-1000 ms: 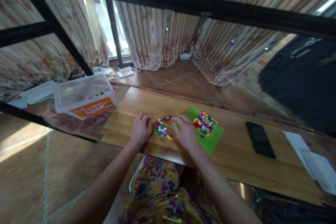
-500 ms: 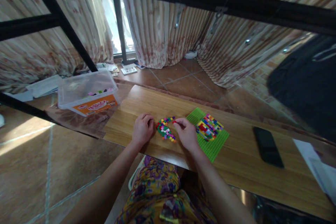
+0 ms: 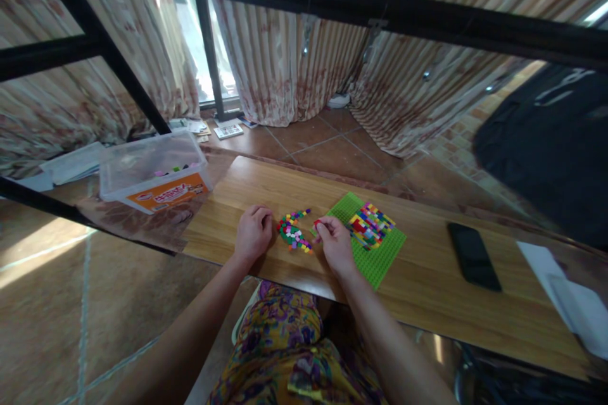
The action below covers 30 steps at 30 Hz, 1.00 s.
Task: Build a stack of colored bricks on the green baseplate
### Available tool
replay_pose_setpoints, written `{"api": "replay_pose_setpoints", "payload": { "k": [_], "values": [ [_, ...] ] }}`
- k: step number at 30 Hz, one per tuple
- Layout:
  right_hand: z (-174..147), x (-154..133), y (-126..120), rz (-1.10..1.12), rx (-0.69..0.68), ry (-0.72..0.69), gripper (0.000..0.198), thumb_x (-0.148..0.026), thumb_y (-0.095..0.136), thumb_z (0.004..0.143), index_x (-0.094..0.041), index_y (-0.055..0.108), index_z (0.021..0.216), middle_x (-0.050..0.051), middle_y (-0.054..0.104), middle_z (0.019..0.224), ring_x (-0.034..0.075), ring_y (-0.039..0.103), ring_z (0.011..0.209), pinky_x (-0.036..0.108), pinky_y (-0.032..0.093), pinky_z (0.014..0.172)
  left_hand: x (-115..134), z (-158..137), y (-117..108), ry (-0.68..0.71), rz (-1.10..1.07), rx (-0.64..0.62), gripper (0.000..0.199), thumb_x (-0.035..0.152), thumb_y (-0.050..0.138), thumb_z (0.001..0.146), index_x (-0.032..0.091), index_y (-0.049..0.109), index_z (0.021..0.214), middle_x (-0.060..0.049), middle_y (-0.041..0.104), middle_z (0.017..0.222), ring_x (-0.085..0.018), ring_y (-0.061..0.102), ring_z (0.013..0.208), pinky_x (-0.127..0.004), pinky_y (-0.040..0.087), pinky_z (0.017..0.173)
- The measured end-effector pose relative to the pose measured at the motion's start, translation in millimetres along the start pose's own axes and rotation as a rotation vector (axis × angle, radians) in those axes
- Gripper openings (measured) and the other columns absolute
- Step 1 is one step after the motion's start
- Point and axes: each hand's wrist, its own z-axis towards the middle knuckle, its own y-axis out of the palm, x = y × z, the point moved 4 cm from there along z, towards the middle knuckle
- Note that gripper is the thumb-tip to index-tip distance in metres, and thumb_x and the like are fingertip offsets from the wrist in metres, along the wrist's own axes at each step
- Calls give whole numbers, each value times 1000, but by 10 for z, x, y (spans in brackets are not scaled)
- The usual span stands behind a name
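1. Change: the right hand (image 3: 337, 243), showing no red at its fingertips one second earlier, now pinches a small red plastic piece (image 3: 317, 224).
2. Meaning: piece apparently picked, not yet fitted; held between loose multicoloured plastic bricks (image 3: 293, 235) and the bright-green studded baseplate (image 3: 380, 266).
3. Left hand (image 3: 253, 233): curled beside the bricks; grip cannot be told.
4. Container: clear plastic box with orange label (image 3: 166, 193), some pink, green and dark pieces inside.

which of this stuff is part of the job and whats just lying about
Seemingly in the job:
red piece in the right hand
loose coloured pieces beside the left hand
green baseplate
coloured bricks on it
perhaps the clear tub with bits inside

Apparently just lying about:
black phone
white sheets right of the phone
papers behind the tub
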Motion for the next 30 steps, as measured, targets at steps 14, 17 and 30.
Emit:
{"api": "replay_pose_setpoints", "payload": {
  "k": [14, 17, 30],
  "values": [
    [41, -103, 137, -592, -67, -225, 20, -30, 44, 88, -20, 62, 91, 6, 71, 87, 20, 65, 82, 32, 45, 76, 30, 2, -11, -27, 7, -10, 22, 21, 46, 89, 19, 67, 82, -7, 67, 91, -20, 61, 88, -34, 48, 85],
    [22, -118, 153, -608, -74, -228, 21, -30, 43, 89, -20, 62, 91, 6, 71, 88, 20, 65, 82, 32, 45, 77, 29, 1, -9, -24, 9, -11, 21, 20, 46, 89, 19, 67, 82, -7, 67, 90, -20, 61, 88, -34, 48, 85],
    [-84, -191, -67, -148, -24, -55, 27, -45, 62, 79, -18, 64, 85, 1, 68, 70, 14, 60, 53, 26, 49, 54, -7, 0, 4, -9, 10, 0, 20, 22, 48, 88, 20, 67, 83, -7, 68, 93, -21, 61, 90, -34, 48, 85]
  ]
}}
